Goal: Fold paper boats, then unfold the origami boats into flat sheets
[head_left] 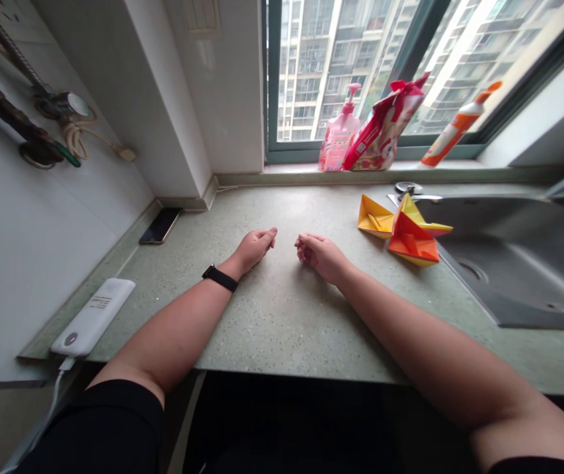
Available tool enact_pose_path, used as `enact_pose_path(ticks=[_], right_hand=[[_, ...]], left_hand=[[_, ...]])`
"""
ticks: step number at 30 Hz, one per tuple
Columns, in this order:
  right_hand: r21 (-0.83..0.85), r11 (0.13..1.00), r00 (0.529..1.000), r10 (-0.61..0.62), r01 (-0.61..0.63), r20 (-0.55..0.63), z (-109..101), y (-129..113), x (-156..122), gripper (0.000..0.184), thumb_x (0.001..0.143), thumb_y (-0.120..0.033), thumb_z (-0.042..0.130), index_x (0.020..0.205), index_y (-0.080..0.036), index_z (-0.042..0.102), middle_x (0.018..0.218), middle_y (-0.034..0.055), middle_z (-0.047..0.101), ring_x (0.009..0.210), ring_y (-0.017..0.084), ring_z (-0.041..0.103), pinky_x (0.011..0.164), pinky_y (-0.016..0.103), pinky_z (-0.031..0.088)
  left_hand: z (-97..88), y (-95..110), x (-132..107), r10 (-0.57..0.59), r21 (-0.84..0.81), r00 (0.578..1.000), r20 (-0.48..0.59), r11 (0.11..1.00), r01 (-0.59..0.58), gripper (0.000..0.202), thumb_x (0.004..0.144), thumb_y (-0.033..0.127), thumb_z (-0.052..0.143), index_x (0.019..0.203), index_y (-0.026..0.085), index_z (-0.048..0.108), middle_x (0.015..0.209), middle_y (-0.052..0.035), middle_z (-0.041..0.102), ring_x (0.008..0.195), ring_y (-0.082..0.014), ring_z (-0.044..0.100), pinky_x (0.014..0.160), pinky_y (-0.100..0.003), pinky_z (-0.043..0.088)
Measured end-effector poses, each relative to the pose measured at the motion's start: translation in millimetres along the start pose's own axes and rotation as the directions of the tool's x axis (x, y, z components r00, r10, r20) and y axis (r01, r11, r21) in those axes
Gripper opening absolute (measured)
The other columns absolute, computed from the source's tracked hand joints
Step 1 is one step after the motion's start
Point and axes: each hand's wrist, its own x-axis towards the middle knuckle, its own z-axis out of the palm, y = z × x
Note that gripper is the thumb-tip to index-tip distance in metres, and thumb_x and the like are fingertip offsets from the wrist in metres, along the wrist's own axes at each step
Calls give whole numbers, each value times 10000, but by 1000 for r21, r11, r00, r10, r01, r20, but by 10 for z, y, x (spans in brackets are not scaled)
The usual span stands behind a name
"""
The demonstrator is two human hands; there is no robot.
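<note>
My left hand (pixel 255 247) rests on the speckled green countertop (pixel 282 316), fingers curled into a loose fist with nothing visible in it. A black band circles its wrist. My right hand (pixel 319 255) lies a short gap to the right, also curled shut and apparently holding nothing. Both forearms lie on the counter. To the right of my right hand sit folded paper pieces: a yellow one (pixel 375 217) and an orange and yellow one (pixel 413 238), untouched.
A steel sink (pixel 524 263) fills the right side. A phone (pixel 160 226) and a white power bank (pixel 93 316) with a cable lie at the left. On the window sill stand a pink pump bottle (pixel 338 135), a red bag (pixel 385 128) and an orange bottle (pixel 454 128).
</note>
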Motion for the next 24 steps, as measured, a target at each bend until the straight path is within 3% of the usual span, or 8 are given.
enact_pose_path(ticks=[8, 12, 18, 21, 24], right_hand=[[1, 1000, 999, -27, 27, -45, 10, -9, 0, 462, 727, -652, 830, 788, -223, 669, 612, -41, 552, 581, 131, 484, 590, 295, 384], [-23, 998, 994, -52, 50, -99, 3, -21, 7, 443, 738, -648, 809, 776, -230, 670, 603, -38, 555, 581, 133, 486, 594, 295, 393], [-98, 995, 998, -39, 35, -42, -6, 8, 21, 465, 754, -671, 787, 792, -218, 691, 674, -3, 629, 638, 145, 550, 644, 299, 449], [-180, 977, 990, -129, 115, -65, 12, 2, 5, 480, 798, -704, 745, 789, -226, 698, 670, 3, 633, 651, 158, 564, 656, 311, 460], [-280, 924, 950, -297, 260, -99, 38, -104, -62, 514, 853, -742, 694, 790, -232, 704, 673, 13, 639, 673, 175, 591, 691, 334, 489]], left_hand=[[9, 20, -29, 9, -4, 999, 51, 1000, -9, 642, 1000, 762, 536, 702, 199, 613, 522, 22, 527, 437, -101, 425, 486, -261, 315], [19, 28, -17, -14, -8, 999, 47, 1000, 15, 661, 989, 786, 548, 681, 204, 595, 494, 26, 513, 426, -100, 424, 479, -257, 316], [33, 42, -18, -24, -27, 999, 32, 999, 25, 661, 978, 795, 578, 690, 201, 600, 512, 25, 519, 439, -101, 439, 479, -254, 341], [44, 31, -11, -36, -57, 999, 28, 998, 37, 646, 999, 768, 570, 711, 192, 627, 551, 12, 543, 470, -105, 477, 490, -249, 370], [49, 26, -9, -64, -90, 998, 20, 994, 66, 654, 1022, 760, 527, 734, 187, 650, 588, -1, 566, 493, -109, 504, 495, -243, 386]])
